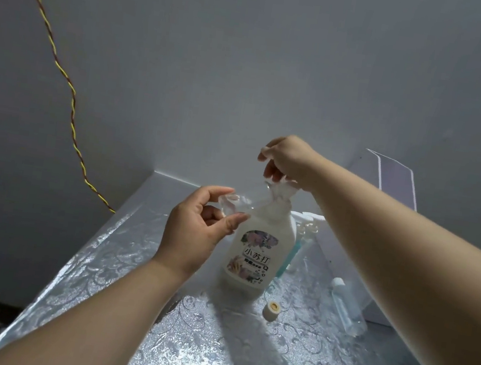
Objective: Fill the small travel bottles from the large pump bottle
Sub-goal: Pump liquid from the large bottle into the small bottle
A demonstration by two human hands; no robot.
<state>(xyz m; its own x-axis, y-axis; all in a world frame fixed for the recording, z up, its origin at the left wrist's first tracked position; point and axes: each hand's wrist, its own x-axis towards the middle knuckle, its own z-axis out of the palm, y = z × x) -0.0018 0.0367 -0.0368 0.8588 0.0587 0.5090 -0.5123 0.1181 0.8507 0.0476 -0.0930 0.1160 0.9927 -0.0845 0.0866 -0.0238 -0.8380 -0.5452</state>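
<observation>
A large white bottle [258, 246] with a flowered label stands on the silver patterned table [153, 309]. Clear plastic film [279, 192] is bunched over its top, so the pump head is hidden. My right hand [287, 159] is above the bottle and pinches the top of this film. Left of the neck, my left hand [198, 232] pinches a loose piece of the film [231, 205] between thumb and fingers. A small clear travel bottle [347, 307] is on the table to the right, partly behind my right forearm. A small cream cap [272, 308] lies in front of the large bottle.
Behind the large bottle stand other white pump tops [309, 224] and a bluish bottle [290, 257]. A white box [394, 179] leans at the far right. Grey walls close the table's back and left, and a twisted yellow cord [63, 70] hangs on the left wall.
</observation>
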